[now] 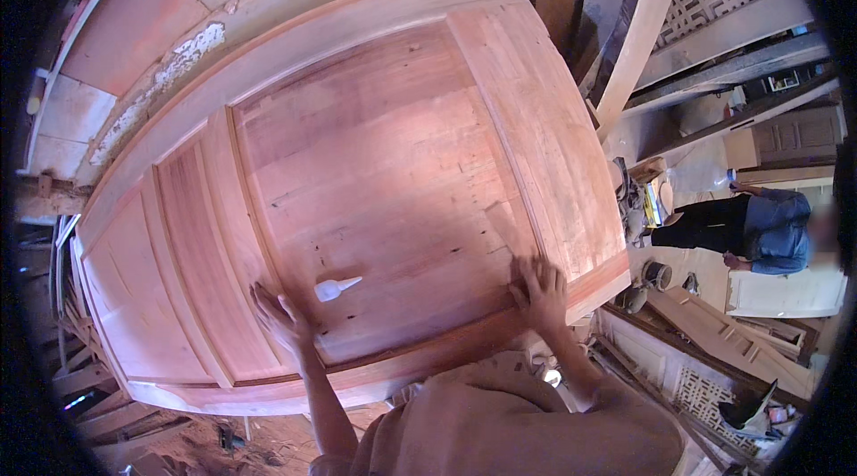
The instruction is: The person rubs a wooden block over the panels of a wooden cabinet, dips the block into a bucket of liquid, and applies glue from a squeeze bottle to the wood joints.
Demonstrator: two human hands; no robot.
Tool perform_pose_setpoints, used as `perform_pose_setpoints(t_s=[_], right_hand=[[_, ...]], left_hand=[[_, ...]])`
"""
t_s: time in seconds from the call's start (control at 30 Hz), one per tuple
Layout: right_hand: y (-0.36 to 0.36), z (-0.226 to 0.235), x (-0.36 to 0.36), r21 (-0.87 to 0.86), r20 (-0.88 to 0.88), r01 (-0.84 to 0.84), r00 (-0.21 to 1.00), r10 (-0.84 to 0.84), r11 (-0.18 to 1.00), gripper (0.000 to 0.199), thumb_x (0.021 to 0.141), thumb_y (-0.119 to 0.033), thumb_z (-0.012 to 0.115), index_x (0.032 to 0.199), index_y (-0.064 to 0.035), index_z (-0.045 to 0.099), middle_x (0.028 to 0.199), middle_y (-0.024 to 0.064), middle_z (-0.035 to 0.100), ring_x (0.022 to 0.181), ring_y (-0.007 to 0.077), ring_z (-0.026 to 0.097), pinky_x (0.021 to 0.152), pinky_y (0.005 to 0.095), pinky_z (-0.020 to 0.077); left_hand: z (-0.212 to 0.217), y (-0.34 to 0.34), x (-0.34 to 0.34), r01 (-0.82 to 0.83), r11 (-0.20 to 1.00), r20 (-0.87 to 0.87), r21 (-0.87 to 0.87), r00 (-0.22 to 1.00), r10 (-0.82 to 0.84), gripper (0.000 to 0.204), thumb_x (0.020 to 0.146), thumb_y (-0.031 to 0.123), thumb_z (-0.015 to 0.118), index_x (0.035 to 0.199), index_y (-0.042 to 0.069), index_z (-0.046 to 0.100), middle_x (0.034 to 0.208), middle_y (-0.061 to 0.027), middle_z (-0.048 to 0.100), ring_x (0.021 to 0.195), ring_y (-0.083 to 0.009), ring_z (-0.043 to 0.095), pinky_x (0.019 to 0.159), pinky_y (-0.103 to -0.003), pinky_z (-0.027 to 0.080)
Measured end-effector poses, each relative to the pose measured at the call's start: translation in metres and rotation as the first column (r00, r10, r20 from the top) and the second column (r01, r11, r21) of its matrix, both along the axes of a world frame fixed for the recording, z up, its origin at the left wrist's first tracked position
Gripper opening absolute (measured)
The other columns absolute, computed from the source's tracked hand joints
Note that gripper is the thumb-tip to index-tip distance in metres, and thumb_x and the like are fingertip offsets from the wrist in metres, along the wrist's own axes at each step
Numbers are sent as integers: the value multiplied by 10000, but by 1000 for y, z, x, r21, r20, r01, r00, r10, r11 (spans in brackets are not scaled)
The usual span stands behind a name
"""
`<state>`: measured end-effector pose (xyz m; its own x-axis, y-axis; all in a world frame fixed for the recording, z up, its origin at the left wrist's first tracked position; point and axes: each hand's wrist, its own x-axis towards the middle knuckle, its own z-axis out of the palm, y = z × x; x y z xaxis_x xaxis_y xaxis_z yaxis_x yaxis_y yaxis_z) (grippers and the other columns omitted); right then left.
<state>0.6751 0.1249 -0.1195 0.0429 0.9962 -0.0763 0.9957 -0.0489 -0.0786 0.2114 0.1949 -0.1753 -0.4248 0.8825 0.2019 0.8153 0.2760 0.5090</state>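
Note:
A large reddish wooden panelled door (375, 146) lies flat and fills most of the view. My left hand (281, 317) rests flat on its near panel with fingers spread. My right hand (538, 291) lies flat near the door's right rail, fingers apart. Between the two hands, a small white squeeze bottle with a pointed nozzle (336, 288) lies on its side on the panel, just right of my left hand. Neither hand holds anything.
Another person in a blue top and dark trousers (759, 228) stands at the right beside pale panels. Long timber planks (638, 30) lean at the upper right. Carved lattice panels (705, 382) and offcuts lie at the lower right. A plastered wall (143, 30) runs behind.

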Motion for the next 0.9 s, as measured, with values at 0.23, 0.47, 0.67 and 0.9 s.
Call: perform_pose_setpoints(t_s=[0.23, 0.47, 0.67, 0.9], right_hand=[[21, 3, 17, -321, -668, 490, 488, -561, 810, 504, 947, -338, 622, 1343, -35, 541, 1178, 227, 591, 1083, 377, 540, 959, 411, 428], [90, -2, 134, 52, -44, -307, 950, 309, 950, 636, 799, -118, 635, 1394, -307, 514, 1372, 145, 440, 1205, 397, 448, 1021, 491, 370], [149, -13, 138, 240, -70, -380, 911, 407, 893, 526, 733, -51, 700, 1239, -180, 634, 1233, 132, 568, 1065, 322, 553, 898, 420, 458], [285, -17, 145, 354, 36, -447, 884, 466, 821, 401, 827, -52, 648, 1215, -151, 636, 1202, 128, 602, 1044, 314, 589, 883, 386, 492]], left_hand=[[-2, 0, -4, 25, 1000, -67, 10, 997, -25, 582, 1006, 374, 442, 1443, -4, 374, 1455, -239, 407, 1320, -419, 411, 1084, -506, 333], [-15, -1, -9, 19, 996, 20, 88, 1000, -20, 578, 1002, 367, 454, 1441, 0, 378, 1453, -225, 416, 1340, -411, 390, 1094, -501, 323], [-14, 0, -9, -8, 999, 21, 34, 1000, 7, 596, 1000, 385, 454, 1447, 0, 369, 1455, -232, 412, 1345, -415, 381, 1095, -500, 322], [-19, 1, -8, -21, 1000, -46, -3, 999, 21, 654, 989, 453, 439, 1445, -9, 360, 1450, -243, 409, 1353, -420, 374, 1096, -509, 327]])
